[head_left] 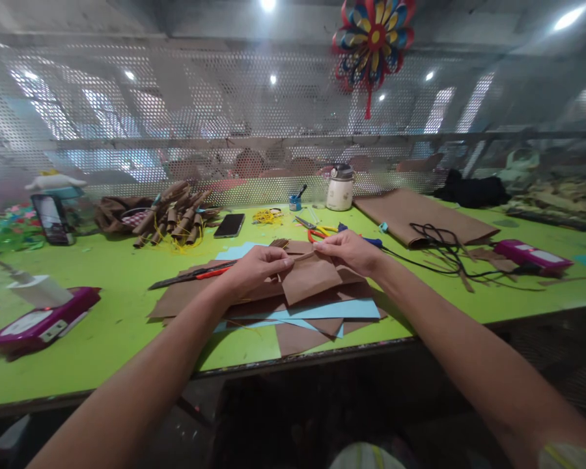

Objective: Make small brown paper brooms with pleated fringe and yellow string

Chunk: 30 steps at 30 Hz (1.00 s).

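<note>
A small sheet of brown paper [311, 279] is stretched between my two hands, its top edge folded or rolled over. My left hand [258, 268] pinches the upper left corner between thumb and fingers. At the upper right corner, my right hand [348, 251] grips the same edge. Beneath lies a loose pile of brown sheets [185, 301] and light blue sheets [356, 309]. Scissors with red handles [212, 272] rest on the pile by my left wrist. Beyond my right hand lie orange-handled scissors [315, 233] and a tool with yellow and blue handles [329, 229].
Behind the pile are a phone [229, 225], yellow string [267, 217], a blue jar [295, 202] and a white bottle [340, 192]. Rolled brown paper tubes [180, 218] are heaped left. Purple power strips [43, 322] stand on both sides; a black cable [437, 244] crosses the right.
</note>
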Available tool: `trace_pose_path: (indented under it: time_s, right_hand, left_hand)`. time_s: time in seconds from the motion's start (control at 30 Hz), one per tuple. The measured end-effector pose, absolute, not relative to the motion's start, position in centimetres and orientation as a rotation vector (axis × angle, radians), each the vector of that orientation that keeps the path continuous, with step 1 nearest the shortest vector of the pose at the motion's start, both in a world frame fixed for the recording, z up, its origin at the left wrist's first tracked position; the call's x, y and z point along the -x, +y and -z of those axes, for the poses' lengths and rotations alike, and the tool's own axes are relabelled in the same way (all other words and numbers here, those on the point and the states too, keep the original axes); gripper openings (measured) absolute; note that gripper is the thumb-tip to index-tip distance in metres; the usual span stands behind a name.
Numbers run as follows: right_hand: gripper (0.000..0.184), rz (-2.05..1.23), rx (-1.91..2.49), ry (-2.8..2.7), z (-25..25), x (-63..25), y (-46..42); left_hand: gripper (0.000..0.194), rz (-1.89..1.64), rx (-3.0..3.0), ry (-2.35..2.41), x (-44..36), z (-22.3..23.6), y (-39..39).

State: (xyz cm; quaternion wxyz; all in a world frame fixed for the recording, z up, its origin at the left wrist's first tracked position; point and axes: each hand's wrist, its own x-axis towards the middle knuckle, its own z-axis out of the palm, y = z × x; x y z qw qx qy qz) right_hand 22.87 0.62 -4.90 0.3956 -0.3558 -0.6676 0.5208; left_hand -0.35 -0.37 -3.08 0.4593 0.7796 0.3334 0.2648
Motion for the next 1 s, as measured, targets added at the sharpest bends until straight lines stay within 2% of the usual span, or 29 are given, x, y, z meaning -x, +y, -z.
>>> trace_pose_path:
  time_s: [0.27, 0.37, 0.6, 0.7, 0.83, 0.93, 1.0]
  right_hand:
    - [0.028, -1.464, 0.702, -1.423, 4.7, -23.4, 1.0]
    - [0.038, -1.522, 0.593, -1.567, 4.4, -22.9, 0.0]
    - [0.009, -1.396, 0.495, -1.758, 3.8, -21.8, -1.2]
    - [0.012, -1.396, 0.501, -1.644, 3.7, -21.9, -1.0]
    - [0.024, -1.486, 0.621, -1.504, 3.6, -22.1, -0.9]
    - [0.030, -1.469, 0.793, -1.645, 3.7, -21.9, -0.8]
    - [0.028, -1.319, 0.876, -1.831, 4.0, -21.5, -0.8]
  left_hand:
    - [0.028, -0.697, -1.671, 0.758, 0.5, 3.4, -0.3]
    - [0.024, -0.705, -1.519, 0.672, 0.2, 3.7, -0.5]
    - [0.024, -0.495, -1.441, 0.511, -0.3, 3.7, -1.2]
    - [0.026, -0.487, -1.479, 0.554, -0.3, 3.5, -1.2]
    - [0.027, -0.778, -1.442, 0.736, -0.4, 3.3, -0.6]
    - [0.030, -0.929, -1.499, 0.781, -0.5, 3.3, -0.3]
    - [0.034, -0.927, -1.611, 0.806, -0.6, 3.4, -0.2]
